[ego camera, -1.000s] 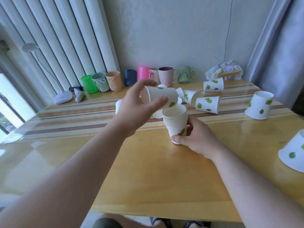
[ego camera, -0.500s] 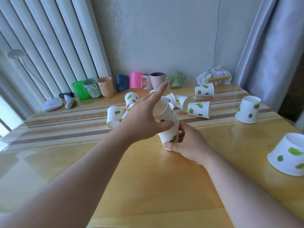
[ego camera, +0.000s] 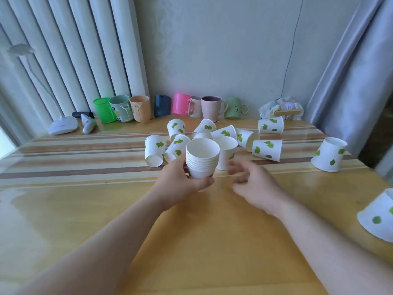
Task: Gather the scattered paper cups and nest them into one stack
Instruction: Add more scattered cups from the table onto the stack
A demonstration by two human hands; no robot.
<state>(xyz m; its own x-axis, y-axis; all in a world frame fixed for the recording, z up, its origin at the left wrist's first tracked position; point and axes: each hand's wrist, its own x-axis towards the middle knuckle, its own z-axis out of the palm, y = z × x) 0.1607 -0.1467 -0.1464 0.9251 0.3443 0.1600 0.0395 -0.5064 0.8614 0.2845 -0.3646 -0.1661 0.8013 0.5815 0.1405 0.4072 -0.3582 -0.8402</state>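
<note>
A stack of nested white paper cups [ego camera: 202,159] stands upright at the table's middle, and my left hand [ego camera: 180,184] grips its lower part, thumb across the front. My right hand [ego camera: 253,184] hovers just right of the stack, blurred, fingers loosely curled, holding nothing. An upright single cup [ego camera: 225,153] stands right behind the stack. Several leaf-printed paper cups lie or stand scattered behind it, such as a cup on its side [ego camera: 267,150] and an inverted cup [ego camera: 154,150]. Another inverted cup [ego camera: 328,154] sits at the far right, and one cup [ego camera: 377,216] lies at the right edge.
A row of coloured mugs [ego camera: 181,104] lines the back of the wooden table [ego camera: 191,241] against the wall. A white desk lamp base [ego camera: 62,125] and a crumpled bag [ego camera: 280,108] sit at the back corners. Curtains hang on both sides.
My left hand pushed its cup into the stack and now grips the stack itself. My right hand let go of the stack and moved off to the right.
</note>
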